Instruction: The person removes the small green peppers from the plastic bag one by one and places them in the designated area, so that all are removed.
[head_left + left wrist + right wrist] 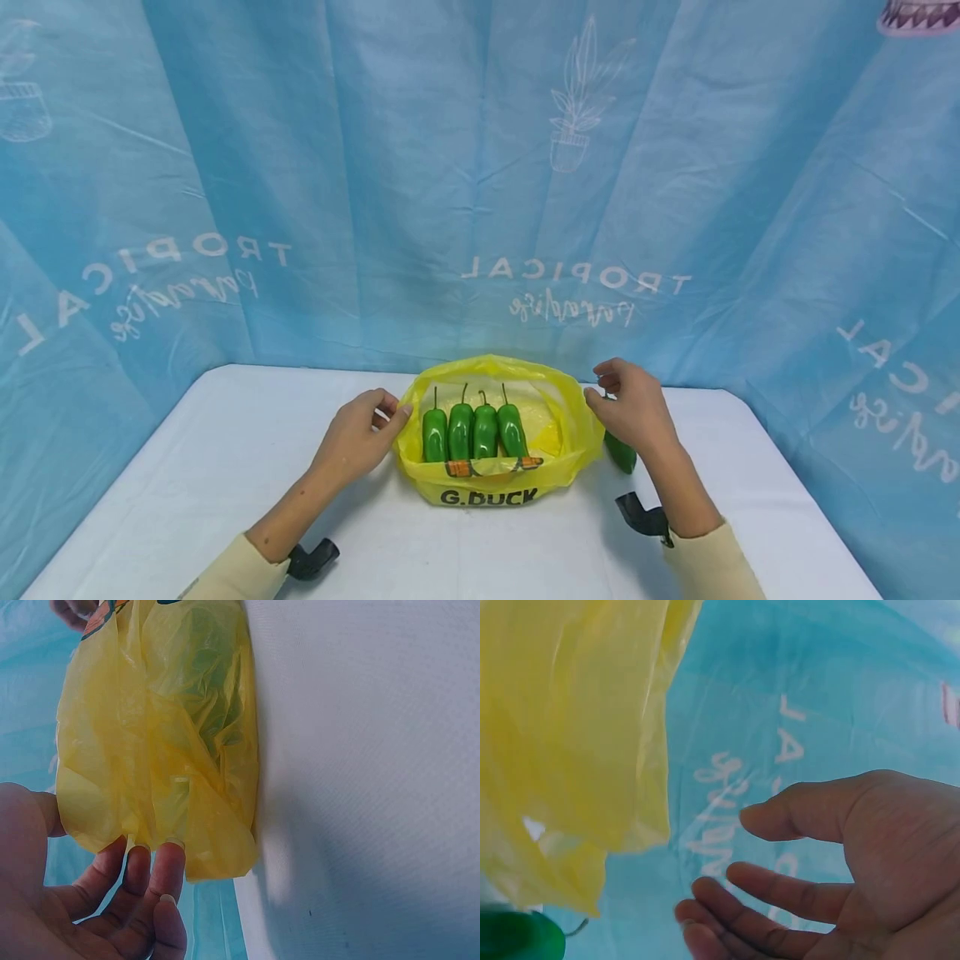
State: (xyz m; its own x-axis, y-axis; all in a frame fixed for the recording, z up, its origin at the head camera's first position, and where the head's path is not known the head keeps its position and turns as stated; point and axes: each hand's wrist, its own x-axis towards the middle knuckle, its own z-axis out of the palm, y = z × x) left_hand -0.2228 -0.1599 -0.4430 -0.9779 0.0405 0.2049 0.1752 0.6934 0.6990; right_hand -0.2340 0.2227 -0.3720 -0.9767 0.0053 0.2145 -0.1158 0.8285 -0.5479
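A yellow plastic bag (pixel 498 483) stands with its mouth spread wide, lettering on its front. Inside it several glossy green peppers (pixel 461 429) stand side by side, stems up. My left hand (pixel 362 437) pinches the bag's left rim between thumb and fingers; in the left wrist view its fingertips (pixel 169 859) touch the yellow plastic. Just off the bag's right rim is my right hand (pixel 630 404), holding nothing, fingers loosely bent and apart from the thumb. Another green pepper (pixel 621 454) lies on the table right of the bag, partly hidden by the right hand.
A white-covered table (pixel 187 483) carries everything. Behind it and along both sides hangs a blue printed curtain (pixel 420 208), close to the table's back edge. Black curved pieces (pixel 313 560) sit at both wrists.
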